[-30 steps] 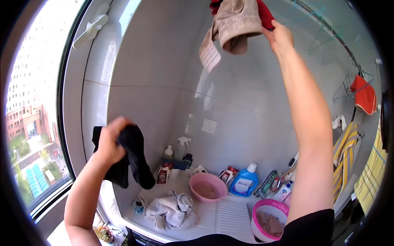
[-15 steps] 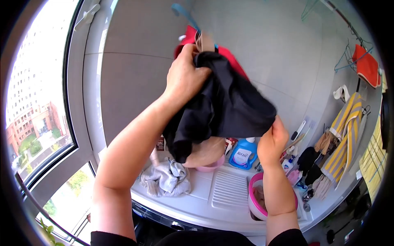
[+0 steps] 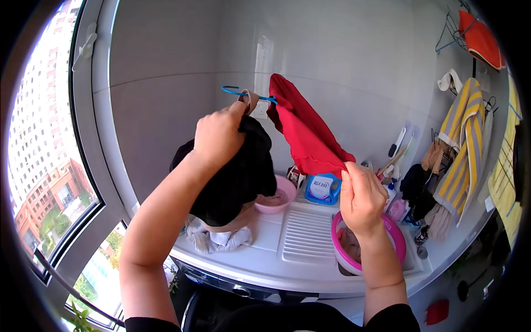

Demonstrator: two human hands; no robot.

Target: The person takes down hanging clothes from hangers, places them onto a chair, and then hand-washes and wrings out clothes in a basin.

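One red cloth [image 3: 308, 134] slants lengthwise, down rightward, from the hanger's [image 3: 267, 99] end.
Our right hand [image 3: 362, 197] pinches its lower corner; our left hand [image 3: 219, 136] grips black cloth [image 3: 235, 182].

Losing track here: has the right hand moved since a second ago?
Yes. The right hand came down, from far above the blue bottle to roughly level with it.

Hanger [image 3: 231, 92] end is hidden in red cloth [image 3: 307, 133]. Beige cloth [image 3: 239, 218] and basin [image 3: 276, 208] are partly covered by black cloth [image 3: 235, 177]. Bucket [image 3: 338, 238] is partly blocked by right forearm [image 3: 383, 260]. Yellow cloth [image 3: 502, 182] is cut off by lens border.
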